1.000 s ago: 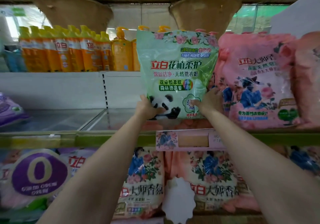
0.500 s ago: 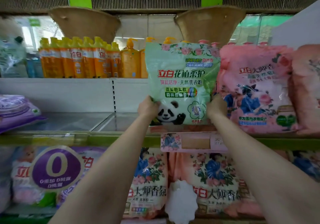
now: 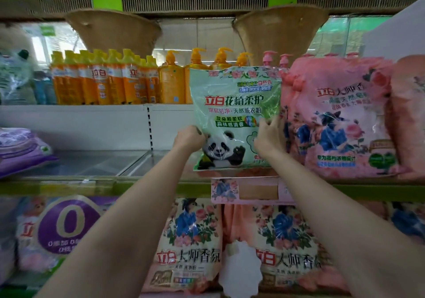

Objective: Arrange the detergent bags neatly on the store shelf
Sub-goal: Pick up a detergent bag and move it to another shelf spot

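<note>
**Holding the panda bag upright on the middle shelf**

Gripping the green panda detergent bag [image 3: 234,113] with both hands is what you're doing right now, and it's standing upright on the shelf [image 3: 92,183], its bottom edge sitting just behind the front lip. Your left hand [image 3: 189,137] is curling around the bag's left edge, about level with the panda's head, fingers wrapping behind the plastic. Your right hand [image 3: 268,136] is pinching the bag's right side, fingers pointing up and pressing into the front film while the thumb side is tucking toward the edge.

Right of the green bag, a pink detergent bag [image 3: 340,118] is standing upright and touching it, maybe overlapping its right edge a bit. Left of the green bag the shelf surface is showing bare metal, and a purple bag [image 3: 20,148] is lying flat well off to the left. Behind the green bag, up one level, orange bottles [image 3: 103,79] are lining up in a row. Below the green bag, floral bags [image 3: 190,244] are filling the lower shelf, and a pink price tag [image 3: 246,190] is hanging on the lip directly under it.
</note>
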